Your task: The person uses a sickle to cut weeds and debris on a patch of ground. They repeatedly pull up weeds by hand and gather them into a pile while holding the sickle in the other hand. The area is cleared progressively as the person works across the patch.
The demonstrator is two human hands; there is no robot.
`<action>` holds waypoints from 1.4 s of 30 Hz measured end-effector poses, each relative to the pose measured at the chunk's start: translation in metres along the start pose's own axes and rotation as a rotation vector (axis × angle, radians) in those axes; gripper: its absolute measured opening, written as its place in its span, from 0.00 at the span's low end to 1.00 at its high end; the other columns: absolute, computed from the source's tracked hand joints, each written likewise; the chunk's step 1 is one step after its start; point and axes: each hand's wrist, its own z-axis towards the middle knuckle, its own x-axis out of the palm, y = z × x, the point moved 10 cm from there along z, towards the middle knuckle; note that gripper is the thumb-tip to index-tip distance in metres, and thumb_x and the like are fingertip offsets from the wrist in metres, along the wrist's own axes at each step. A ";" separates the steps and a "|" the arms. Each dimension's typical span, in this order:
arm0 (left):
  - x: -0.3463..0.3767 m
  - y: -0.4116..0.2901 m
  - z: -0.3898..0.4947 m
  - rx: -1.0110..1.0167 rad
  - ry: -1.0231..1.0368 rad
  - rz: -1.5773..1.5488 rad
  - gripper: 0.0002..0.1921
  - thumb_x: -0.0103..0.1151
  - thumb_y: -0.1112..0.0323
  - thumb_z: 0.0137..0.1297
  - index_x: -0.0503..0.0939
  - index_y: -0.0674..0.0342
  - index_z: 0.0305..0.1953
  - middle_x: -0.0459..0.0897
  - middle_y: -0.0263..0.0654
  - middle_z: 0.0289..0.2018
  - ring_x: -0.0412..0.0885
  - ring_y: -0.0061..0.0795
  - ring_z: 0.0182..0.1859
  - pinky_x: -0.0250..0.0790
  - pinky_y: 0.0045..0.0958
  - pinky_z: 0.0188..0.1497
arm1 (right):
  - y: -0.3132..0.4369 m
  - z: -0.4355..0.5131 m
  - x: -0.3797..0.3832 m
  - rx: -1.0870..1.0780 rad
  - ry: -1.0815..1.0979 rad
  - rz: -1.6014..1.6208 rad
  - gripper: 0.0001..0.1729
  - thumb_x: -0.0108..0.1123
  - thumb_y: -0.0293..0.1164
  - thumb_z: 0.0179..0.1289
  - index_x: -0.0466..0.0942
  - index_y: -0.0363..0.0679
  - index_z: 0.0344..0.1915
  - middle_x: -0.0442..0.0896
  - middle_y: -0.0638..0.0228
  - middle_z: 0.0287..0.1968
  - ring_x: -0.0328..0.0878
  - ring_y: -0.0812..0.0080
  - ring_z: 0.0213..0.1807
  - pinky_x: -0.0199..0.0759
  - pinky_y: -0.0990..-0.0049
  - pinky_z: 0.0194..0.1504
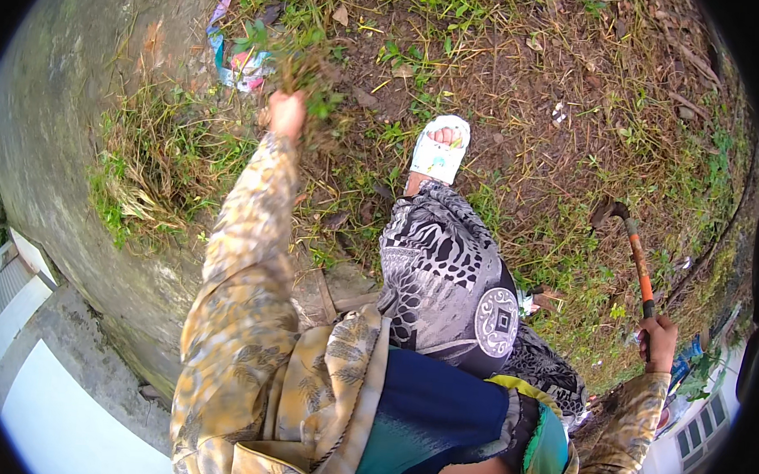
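Note:
My left hand (286,114) is closed around a bunch of pulled weeds (308,70), which is blurred and sticks out beyond my fist. Under my left forearm's outer side lies a heap of cut grass and weeds (162,165), on the edge of the concrete. Off to the right, my right hand (658,343) grips the black lower end of a hand hoe (640,266) with an orange, worn handle. The curved, rusty metal head of this tool points towards the grassy soil, apart from my left hand. Whether its tip touches the ground I cannot tell.
A concrete slab (67,126) runs along the left. Colourful plastic litter (249,69) lies beyond my left hand. My foot in a white sandal (442,149) stands on the weedy soil (524,115). Plastic waste (688,360) and a white building (700,426) show at the lower right.

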 end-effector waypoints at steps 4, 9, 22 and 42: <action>-0.138 0.019 0.025 -0.031 -0.039 -0.030 0.11 0.66 0.64 0.57 0.81 0.67 0.35 0.82 0.37 0.26 0.75 0.26 0.24 0.66 0.33 0.24 | -0.003 0.000 -0.001 0.008 0.005 0.009 0.07 0.62 0.29 0.54 0.75 0.38 0.27 0.73 0.72 0.15 0.63 0.80 0.09 0.52 0.77 0.09; -0.409 -0.015 0.035 -0.032 -0.601 0.852 0.49 0.72 0.43 0.52 0.62 0.66 0.69 0.75 0.59 0.60 0.77 0.53 0.60 0.70 0.44 0.63 | -0.002 0.001 -0.002 0.010 0.004 0.027 0.06 0.61 0.29 0.53 0.74 0.39 0.26 0.73 0.72 0.15 0.63 0.80 0.09 0.52 0.78 0.09; 0.029 -0.018 -0.111 0.458 0.327 1.023 0.55 0.76 0.64 0.52 0.48 0.39 0.77 0.39 0.43 0.79 0.35 0.45 0.80 0.44 0.53 0.78 | 0.004 -0.005 0.002 -0.019 -0.004 0.044 0.07 0.62 0.29 0.53 0.74 0.38 0.26 0.73 0.71 0.15 0.63 0.80 0.09 0.52 0.77 0.09; 0.010 0.158 -0.230 0.199 0.590 1.202 0.58 0.71 0.44 0.54 0.44 0.60 0.76 0.58 0.53 0.71 0.59 0.50 0.72 0.57 0.55 0.69 | 0.003 -0.003 -0.001 0.000 -0.002 0.016 0.07 0.60 0.30 0.54 0.73 0.39 0.25 0.74 0.73 0.16 0.62 0.81 0.09 0.51 0.79 0.09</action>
